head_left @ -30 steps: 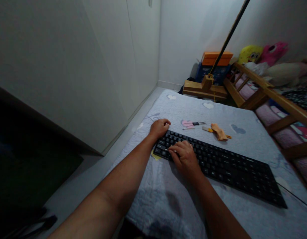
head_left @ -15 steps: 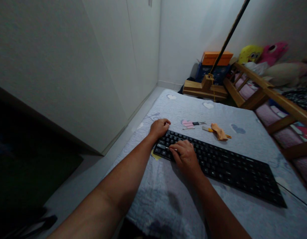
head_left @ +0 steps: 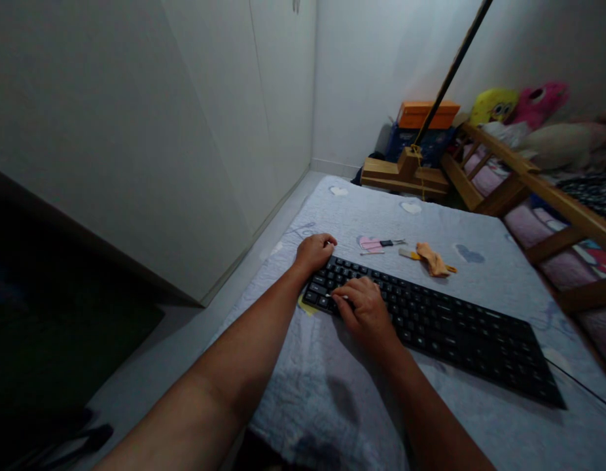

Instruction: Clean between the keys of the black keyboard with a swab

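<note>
1. In the head view, I have the keyboard (head_left: 440, 327) lying slantwise on the bedspread (head_left: 293, 386), its left end under both hands and its right end nearer the lower right of the picture.
2. My right hand (head_left: 364, 307) pinches a thin white stick (head_left: 329, 296) between thumb and fingers, above the left part of the keyboard. The stick's tip points left at the lower-left keys; I cannot tell whether it touches one.
3. My left hand (head_left: 314, 252) rests at the keyboard's far left corner with its fingers curled. I cannot tell whether it grips the edge.
4. Beyond the keyboard, I see a slim tool (head_left: 386, 243) with a black section, and a second white stick (head_left: 372, 253) just beside it.
5. To their right lies a brush (head_left: 408, 254), an orange cloth (head_left: 433, 260) around its handle.
6. A cable (head_left: 580, 384) runs from the keyboard toward the right edge of the picture.
</note>
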The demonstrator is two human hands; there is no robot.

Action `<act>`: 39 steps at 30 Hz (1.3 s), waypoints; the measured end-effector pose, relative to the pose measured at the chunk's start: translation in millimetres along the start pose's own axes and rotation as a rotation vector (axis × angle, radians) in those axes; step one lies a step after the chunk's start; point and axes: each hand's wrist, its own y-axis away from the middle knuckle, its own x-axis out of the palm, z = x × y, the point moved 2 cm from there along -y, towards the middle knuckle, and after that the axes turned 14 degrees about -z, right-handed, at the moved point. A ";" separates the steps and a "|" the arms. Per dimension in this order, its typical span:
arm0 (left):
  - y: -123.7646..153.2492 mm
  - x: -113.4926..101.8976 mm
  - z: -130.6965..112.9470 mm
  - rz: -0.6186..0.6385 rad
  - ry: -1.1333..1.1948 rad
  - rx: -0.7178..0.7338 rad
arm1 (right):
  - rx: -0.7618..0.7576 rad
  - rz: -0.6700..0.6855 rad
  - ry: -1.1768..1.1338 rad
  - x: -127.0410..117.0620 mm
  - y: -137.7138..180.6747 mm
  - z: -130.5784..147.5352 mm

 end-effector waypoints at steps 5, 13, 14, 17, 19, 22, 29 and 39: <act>0.6 -1.3 -1.8 0.004 0.004 -0.010 | -0.003 0.001 -0.022 0.9 0.1 0.7; -0.1 0.5 0.4 -0.004 -0.004 0.000 | 0.008 -0.036 0.006 0.6 -1.5 -2.4; -0.2 0.6 0.4 -0.004 -0.006 0.001 | 0.009 -0.034 0.012 0.8 -1.7 -3.1; -0.2 0.1 -0.1 -0.006 -0.005 0.001 | 0.012 -0.034 0.036 1.5 -2.2 -4.9; 0.0 -0.7 -0.6 -0.005 -0.001 -0.002 | 0.013 -0.037 0.047 1.7 -2.5 -5.5; 0.4 -1.7 -1.4 0.000 0.000 -0.009 | 0.013 -0.043 0.049 1.2 -2.6 -5.6; -0.5 0.3 0.6 -0.003 -0.009 -0.008 | 0.012 -0.049 0.044 0.6 -2.1 -6.5; -0.8 1.6 2.2 -0.010 0.003 0.001 | 0.026 -0.063 0.039 0.2 -2.6 -8.4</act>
